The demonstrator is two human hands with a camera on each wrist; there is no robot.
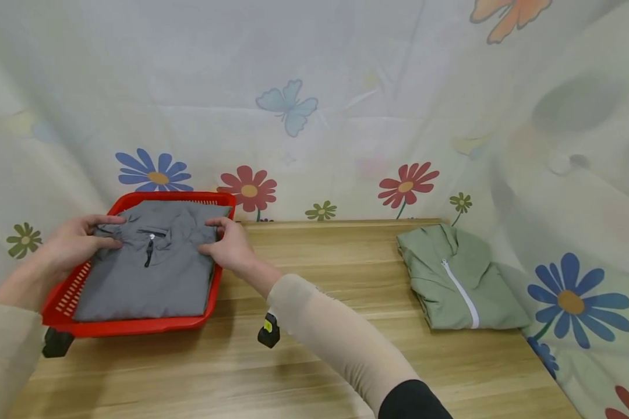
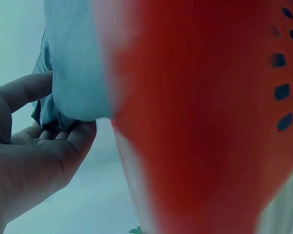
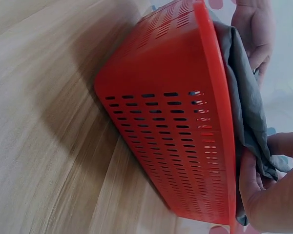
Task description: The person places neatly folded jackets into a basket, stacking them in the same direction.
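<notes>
A folded grey garment (image 1: pixel 147 285) with a short zip and a dark pull lies in the red basket (image 1: pixel 188 324), nearly level with its rim. At the garment's left edge, my left hand (image 1: pixel 76 241) pinches the cloth; the left wrist view shows the thumb on one side and fingers (image 2: pixel 80 134) curled under the other. My right hand (image 1: pixel 233 247) grips the opposite edge. In the right wrist view its fingers (image 3: pixel 249 170) are tucked beneath the grey fold, just over the basket's rim. The basket wall, blurred and close, fills much of the left wrist view.
On the right of the wooden table (image 1: pixel 335 273) lies a folded green jacket (image 1: pixel 451 279) with a white zip. A flowered curtain (image 1: pixel 335 145) hangs behind the table and along its sides. Small black devices (image 1: pixel 268 330) are worn at the wrists.
</notes>
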